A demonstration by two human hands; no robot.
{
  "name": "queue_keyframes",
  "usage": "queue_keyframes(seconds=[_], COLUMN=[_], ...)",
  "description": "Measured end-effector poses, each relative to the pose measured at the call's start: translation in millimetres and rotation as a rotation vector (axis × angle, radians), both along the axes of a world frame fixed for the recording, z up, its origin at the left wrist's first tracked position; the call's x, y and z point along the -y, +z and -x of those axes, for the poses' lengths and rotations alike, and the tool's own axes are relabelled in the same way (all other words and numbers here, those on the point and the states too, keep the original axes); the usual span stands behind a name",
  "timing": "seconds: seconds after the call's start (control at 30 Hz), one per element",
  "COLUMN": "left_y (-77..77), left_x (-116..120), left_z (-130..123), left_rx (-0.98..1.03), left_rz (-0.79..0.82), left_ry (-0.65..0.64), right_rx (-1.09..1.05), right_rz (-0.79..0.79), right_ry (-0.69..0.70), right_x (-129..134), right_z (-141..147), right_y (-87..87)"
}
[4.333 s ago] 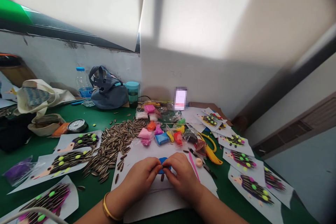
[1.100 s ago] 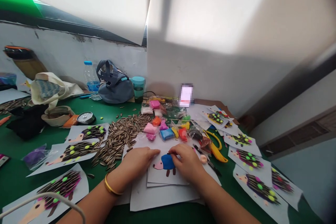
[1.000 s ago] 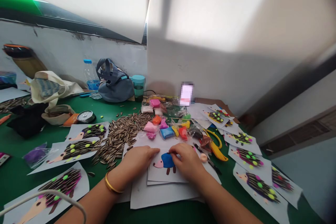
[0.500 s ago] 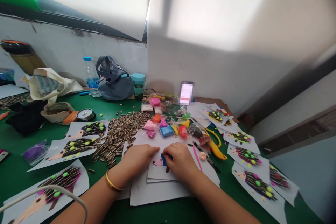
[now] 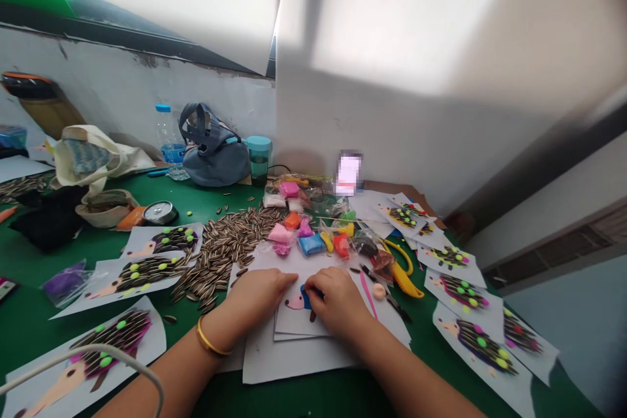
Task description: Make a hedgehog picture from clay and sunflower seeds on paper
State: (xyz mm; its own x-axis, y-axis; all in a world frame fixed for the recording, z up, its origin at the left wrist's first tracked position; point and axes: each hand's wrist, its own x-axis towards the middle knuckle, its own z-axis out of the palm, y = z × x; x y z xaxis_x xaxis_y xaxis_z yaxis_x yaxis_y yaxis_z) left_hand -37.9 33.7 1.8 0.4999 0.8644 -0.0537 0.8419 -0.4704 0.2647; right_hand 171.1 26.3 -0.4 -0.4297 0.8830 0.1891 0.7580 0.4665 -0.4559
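On a stack of white paper (image 5: 298, 366) lies a small hedgehog figure with a pink face (image 5: 295, 301) and a blue clay body (image 5: 306, 297). My right hand (image 5: 336, 300) is over the blue clay, its fingers bent and pinched together at the clay's edge; the rest of the body is hidden under it. My left hand (image 5: 259, 294) rests on the paper to the left of the face, fingers close together, and whatever may be under them is hidden. A gold bracelet circles the left wrist. Behind the hands lie a blue clay pack (image 5: 312, 245) and other coloured packs.
Sunflower seeds (image 5: 230, 241) are heaped left of the paper. Hedgehog pictures (image 5: 463, 290) lie at both sides. Scissors with yellow handles (image 5: 406, 279) are at the right. A phone (image 5: 348, 173), a teal cup (image 5: 258, 160) and a blue bag (image 5: 215, 157) stand at the back.
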Motion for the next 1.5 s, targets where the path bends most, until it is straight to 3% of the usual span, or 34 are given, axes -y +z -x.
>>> queue_keyframes(seconds=[0.87,1.5], left_y=[-1.5,0.8], left_x=[-0.1,0.3], left_z=[0.1,-0.7], left_rx=[0.013,-0.015], left_rz=[0.015,-0.003], left_ry=[0.019,0.006], right_rx=[0.128,0.084], right_rz=[0.025,0.011], right_ry=[0.048,0.052], right_x=[-2.6,-1.5], right_z=[3.7,0.9], right_y=[2.9,-2.5])
